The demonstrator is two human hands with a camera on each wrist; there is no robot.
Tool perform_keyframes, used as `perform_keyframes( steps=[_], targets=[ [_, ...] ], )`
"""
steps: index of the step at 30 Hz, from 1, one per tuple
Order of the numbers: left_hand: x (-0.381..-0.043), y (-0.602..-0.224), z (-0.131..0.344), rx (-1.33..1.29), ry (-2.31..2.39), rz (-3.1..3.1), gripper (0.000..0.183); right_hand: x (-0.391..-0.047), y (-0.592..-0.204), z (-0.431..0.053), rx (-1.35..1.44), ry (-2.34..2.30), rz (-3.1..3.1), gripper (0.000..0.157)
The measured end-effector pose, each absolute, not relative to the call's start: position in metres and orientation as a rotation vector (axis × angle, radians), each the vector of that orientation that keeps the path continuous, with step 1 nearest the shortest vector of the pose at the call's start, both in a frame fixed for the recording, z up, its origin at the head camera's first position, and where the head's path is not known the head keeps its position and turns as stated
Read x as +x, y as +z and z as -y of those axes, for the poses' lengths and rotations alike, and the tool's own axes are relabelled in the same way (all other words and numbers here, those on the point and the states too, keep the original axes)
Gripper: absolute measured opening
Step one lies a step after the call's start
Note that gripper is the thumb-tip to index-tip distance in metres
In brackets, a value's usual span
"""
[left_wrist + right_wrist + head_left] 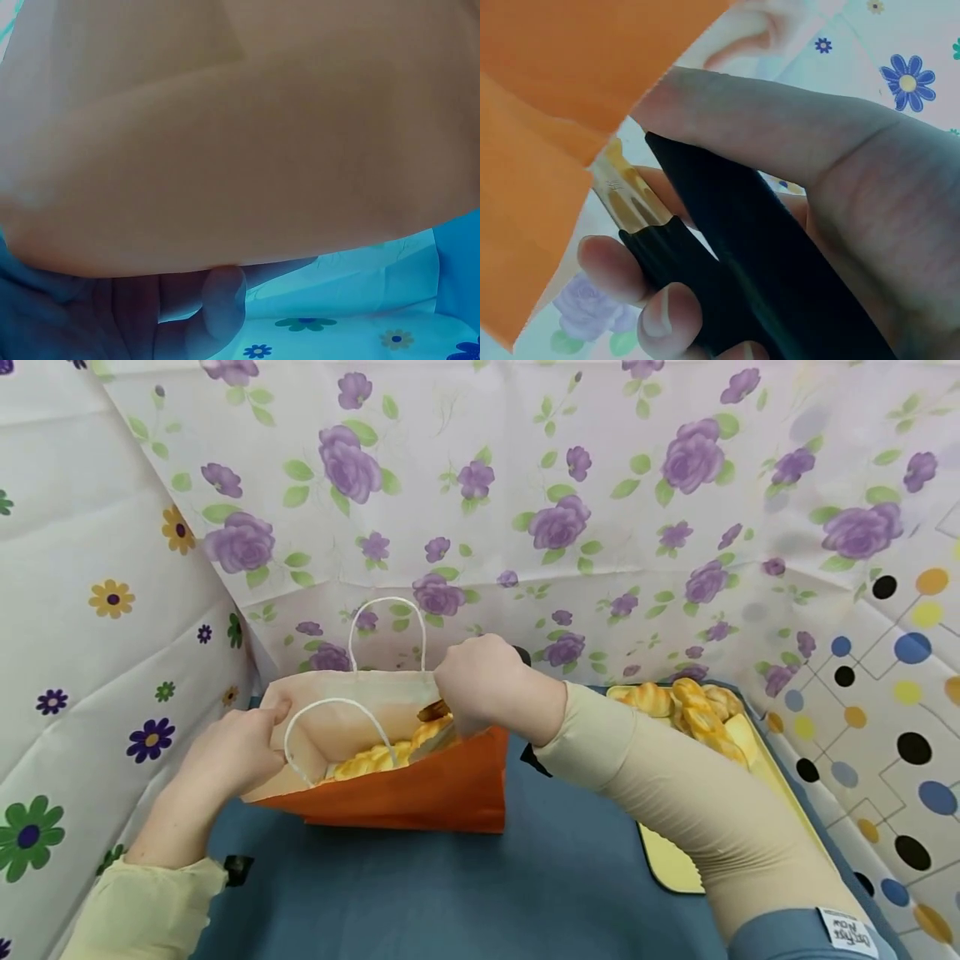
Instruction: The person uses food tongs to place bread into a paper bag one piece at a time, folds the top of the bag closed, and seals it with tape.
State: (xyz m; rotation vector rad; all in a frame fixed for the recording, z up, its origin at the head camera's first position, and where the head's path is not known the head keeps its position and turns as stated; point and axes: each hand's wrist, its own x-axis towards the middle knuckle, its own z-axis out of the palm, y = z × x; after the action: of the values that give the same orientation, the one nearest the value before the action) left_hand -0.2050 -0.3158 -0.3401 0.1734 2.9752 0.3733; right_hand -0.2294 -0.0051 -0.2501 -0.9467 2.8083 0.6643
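Note:
An orange paper bag (pixel 420 797) with white cord handles stands tilted on the table, its mouth facing up. My left hand (pixel 236 756) grips the left edge of its opening, thumb against the paper; the bag's pale side fills most of the left wrist view. Over the bag's right edge, my right hand (pixel 487 681) holds tongs (pixel 735 247) with black handles and shiny metal arms. The orange paper hides the tong tips in the right wrist view. Inside the bag lie golden bread pieces (pixel 367 763), and one more piece (pixel 435 737) sits just below the right hand.
A yellow tray (pixel 671 860) stands at the right, carrying several bread pieces (pixel 701 718), partly behind my right forearm. Blue cloth (pixel 450 893) covers the table. Floral and dotted sheets (pixel 562 527) hang behind and at both sides.

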Motion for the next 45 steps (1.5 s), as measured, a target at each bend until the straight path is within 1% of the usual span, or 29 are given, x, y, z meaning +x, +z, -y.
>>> perform_keyframes(
  steps=[2, 4, 7, 9, 11, 13, 16, 22, 27, 29, 32, 34, 40, 43, 45],
  targets=[
    [-0.205, -0.341, 0.316, 0.173, 0.367, -2.974, 0.081, -0.229, -0.251, 0.007, -0.918, 0.691, -2.786, 0.014],
    [-0.205, -0.342, 0.316, 0.182, 0.362, -2.981, 0.080, -0.229, -0.254, 0.009, -0.885, 0.726, -2.767, 0.016],
    [-0.205, -0.343, 0.314, 0.184, 0.362, -2.990, 0.079, -0.231, -0.259, 0.011, -0.832, 0.789, -2.742, 0.035],
    [-0.204, -0.344, 0.313, 0.185, 0.369, -2.993, 0.078, -0.232, -0.262, 0.011, -0.802, 0.818, -2.737, 0.052],
    [-0.204, -0.345, 0.313, 0.186, 0.371, -2.997, 0.078, -0.233, -0.263, 0.012, -0.784, 0.836, -2.722, 0.056],
    [-0.203, -0.344, 0.313, 0.194, 0.364, -3.018, 0.078, -0.234, -0.262, 0.013, -0.769, 0.855, -2.709, 0.050],
    [-0.202, -0.344, 0.314, 0.188, 0.368, -3.025, 0.079, -0.232, -0.258, 0.012, -0.758, 0.866, -2.691, 0.036],
    [-0.202, -0.347, 0.316, 0.176, 0.383, -3.008, 0.080, -0.227, -0.253, 0.009, -0.803, 0.802, -2.764, 0.023],
    [-0.203, -0.345, 0.314, 0.193, 0.366, -3.019, 0.078, -0.224, -0.257, 0.014, -0.822, 0.878, -2.758, 0.042],
    [-0.204, -0.345, 0.314, 0.206, 0.358, -3.031, 0.077, -0.226, -0.260, 0.018, -0.796, 0.925, -2.747, 0.045],
    [-0.204, -0.345, 0.315, 0.220, 0.349, -3.044, 0.075, -0.229, -0.265, 0.025, -0.759, 0.933, -2.750, 0.028],
    [-0.205, -0.345, 0.314, 0.218, 0.352, -3.039, 0.074, -0.232, -0.268, 0.026, -0.755, 0.935, -2.755, 0.024],
    [-0.207, -0.343, 0.314, 0.246, 0.351, -3.054, 0.073, -0.238, -0.258, 0.014, -0.773, 0.876, -2.740, 0.029],
    [-0.207, -0.343, 0.314, 0.237, 0.358, -3.041, 0.074, -0.240, -0.253, 0.002, -0.797, 0.768, -2.760, 0.026],
    [-0.206, -0.344, 0.315, 0.227, 0.360, -3.026, 0.074, -0.240, -0.252, -0.007, -0.838, 0.664, -2.788, 0.032]
  ],
)
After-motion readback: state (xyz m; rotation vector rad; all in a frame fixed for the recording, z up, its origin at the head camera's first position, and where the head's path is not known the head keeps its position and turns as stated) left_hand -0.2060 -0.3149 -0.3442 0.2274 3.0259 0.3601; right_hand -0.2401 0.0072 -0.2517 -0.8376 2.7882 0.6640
